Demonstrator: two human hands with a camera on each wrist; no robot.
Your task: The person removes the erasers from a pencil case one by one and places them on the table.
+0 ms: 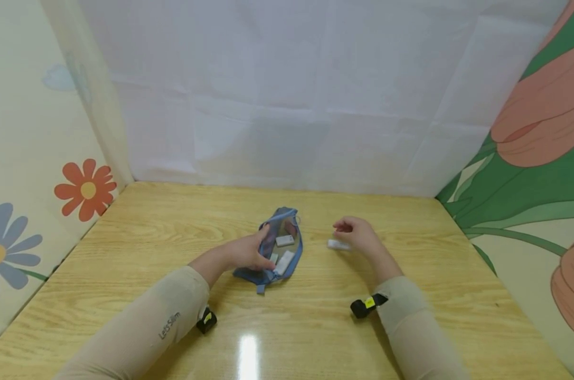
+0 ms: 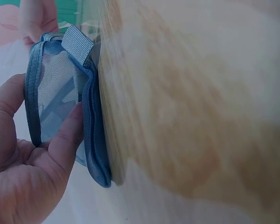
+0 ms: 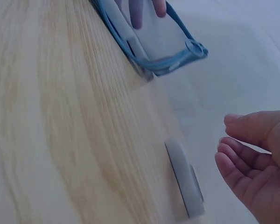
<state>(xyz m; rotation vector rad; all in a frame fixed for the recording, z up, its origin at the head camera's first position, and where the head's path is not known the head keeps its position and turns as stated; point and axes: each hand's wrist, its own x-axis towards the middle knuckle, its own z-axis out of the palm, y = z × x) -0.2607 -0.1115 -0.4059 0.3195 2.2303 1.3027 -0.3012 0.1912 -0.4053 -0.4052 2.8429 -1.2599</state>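
A blue mesh zip pouch (image 1: 248, 275) lies on the table with its mouth spread wide. My left hand (image 1: 243, 252) holds the pouch at its left side, thumb and fingers at the opening; the left wrist view shows the mesh (image 2: 60, 93) between them. Inside are a small white block (image 1: 284, 240) and a longer white piece (image 1: 284, 263). To the right of the pouch, a slim white bar-shaped object (image 1: 338, 244) rests on the wood. Just above it hovers my right hand (image 1: 361, 237), its fingers loosely bent with a gap to the thumb (image 3: 256, 128) and nothing between them.
The wooden table (image 1: 291, 327) runs back to a hanging white cloth (image 1: 287, 116). Flower-painted walls (image 1: 20, 158) border it on both sides. Each wrist carries a small black camera (image 1: 361, 308).
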